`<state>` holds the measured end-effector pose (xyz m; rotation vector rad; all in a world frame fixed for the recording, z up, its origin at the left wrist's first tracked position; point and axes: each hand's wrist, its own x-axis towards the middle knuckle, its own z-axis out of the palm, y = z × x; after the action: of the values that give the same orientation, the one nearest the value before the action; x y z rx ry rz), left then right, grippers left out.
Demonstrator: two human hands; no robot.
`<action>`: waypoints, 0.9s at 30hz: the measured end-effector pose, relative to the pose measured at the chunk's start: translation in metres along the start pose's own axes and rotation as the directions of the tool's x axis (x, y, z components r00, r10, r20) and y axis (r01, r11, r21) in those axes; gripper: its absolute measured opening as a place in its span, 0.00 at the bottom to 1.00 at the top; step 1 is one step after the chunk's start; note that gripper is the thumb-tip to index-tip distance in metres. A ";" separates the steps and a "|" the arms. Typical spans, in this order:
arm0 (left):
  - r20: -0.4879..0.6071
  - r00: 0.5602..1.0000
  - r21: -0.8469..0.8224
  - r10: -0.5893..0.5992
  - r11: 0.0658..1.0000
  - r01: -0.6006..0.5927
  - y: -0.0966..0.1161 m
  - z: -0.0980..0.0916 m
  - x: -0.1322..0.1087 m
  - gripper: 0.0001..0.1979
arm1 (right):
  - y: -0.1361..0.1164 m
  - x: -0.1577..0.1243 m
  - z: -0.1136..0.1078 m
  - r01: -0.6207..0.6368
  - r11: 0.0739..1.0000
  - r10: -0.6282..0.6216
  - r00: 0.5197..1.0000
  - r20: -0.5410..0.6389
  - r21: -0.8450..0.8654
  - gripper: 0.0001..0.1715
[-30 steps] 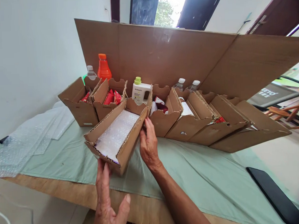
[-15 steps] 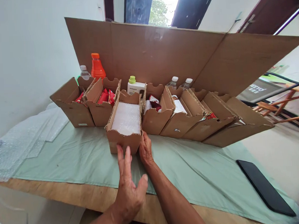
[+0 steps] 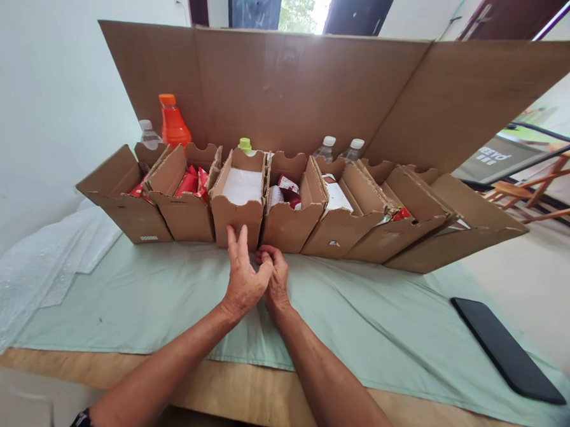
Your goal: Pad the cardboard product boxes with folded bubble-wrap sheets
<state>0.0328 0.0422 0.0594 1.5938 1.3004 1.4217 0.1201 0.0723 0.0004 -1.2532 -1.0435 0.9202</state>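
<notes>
A cardboard bin with a scalloped front stands in the row of similar bins, holding white bubble wrap. My left hand is open, its stretched fingertips against the front of this bin. Close beside it, my right hand is closed, with fingers curled low at the bin's right front corner. Nothing shows in its fingers. The left thumb overlaps the right hand. To the left is a bin with red packets; to the right, a bin with a dark red and white packet.
A tall cardboard panel stands behind the bins. Bottles, including an orange one, stand between. Bubble wrap sheets lie at left on the green cloth. A black flat object lies at right.
The bin with bubble wrap has slid back into line with its neighbours. Both hands have moved forward; the right has left the bin's side and curled at its lower corner.
</notes>
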 end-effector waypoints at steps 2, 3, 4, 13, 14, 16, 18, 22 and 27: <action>-0.001 1.000 0.012 0.012 1.000 -0.012 -0.002 0.005 0.005 0.43 | 0.000 -0.001 -0.001 0.000 1.000 0.000 1.000 0.004 0.012 0.21; -0.002 1.000 0.019 0.021 1.000 -0.021 -0.004 0.007 0.007 0.43 | 0.000 -0.002 -0.001 0.003 1.000 -0.003 1.000 0.006 0.016 0.20; -0.004 1.000 0.027 0.029 0.999 -0.029 -0.005 0.010 0.009 0.43 | 0.000 -0.002 -0.001 0.007 1.000 -0.008 1.000 0.008 0.018 0.20; -0.017 0.995 0.159 0.102 0.982 -0.098 -0.007 -0.042 -0.022 0.38 | -0.018 -0.005 0.000 0.111 0.993 -0.110 0.993 0.038 -0.038 0.18; -0.051 0.994 0.188 0.095 0.979 -0.084 -0.011 -0.058 -0.030 0.36 | -0.026 -0.009 0.002 0.139 0.989 -0.136 0.989 0.060 -0.048 0.17; -0.169 0.985 0.212 0.036 0.977 0.001 -0.021 -0.087 -0.042 0.31 | -0.045 -0.018 0.009 0.194 0.979 -0.186 0.975 0.119 -0.063 0.15; -0.298 0.954 0.182 -0.040 0.979 0.097 -0.032 -0.109 -0.050 0.29 | -0.069 -0.024 0.020 0.262 0.962 -0.239 0.946 0.218 -0.082 0.16; -0.442 0.892 0.053 -0.096 0.990 0.132 -0.046 -0.124 -0.053 0.29 | -0.121 -0.008 0.060 0.467 0.856 -0.328 0.823 0.464 -0.223 0.33; -0.476 0.873 -0.061 -0.101 0.995 0.082 -0.045 -0.121 -0.050 0.28 | -0.147 0.041 0.118 0.419 0.826 -0.198 0.842 0.501 -0.378 0.27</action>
<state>-0.0922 -0.0086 0.0282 1.1686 1.5858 1.8428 0.0166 0.1288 0.1531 -1.2258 -1.8789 0.7175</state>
